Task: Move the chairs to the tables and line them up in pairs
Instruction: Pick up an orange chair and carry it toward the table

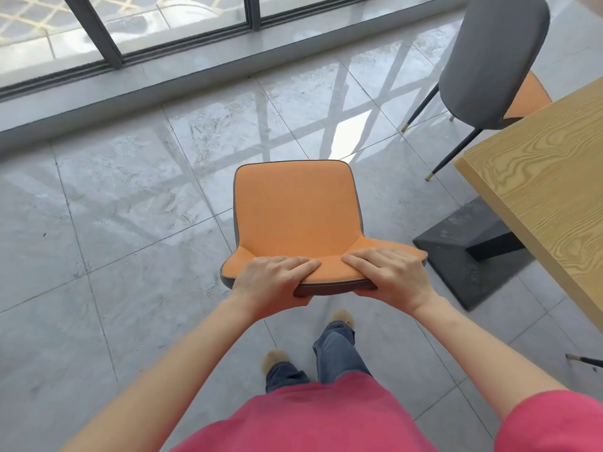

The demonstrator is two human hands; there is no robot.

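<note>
An orange-seated chair with a grey shell is right in front of me, its back toward me. My left hand and my right hand both grip the top edge of its backrest, fingers over the orange front and thumbs behind. Its legs are hidden under the seat. A second chair of the same kind, grey back toward me, stands at the far right against the wooden table. The table's corner lies to the right of the chair I hold.
The table's dark metal base sits on the floor just right of my chair. A window wall with a low sill runs along the back. Glossy grey tiles spread to the left. A dark chair leg pokes in at the right edge.
</note>
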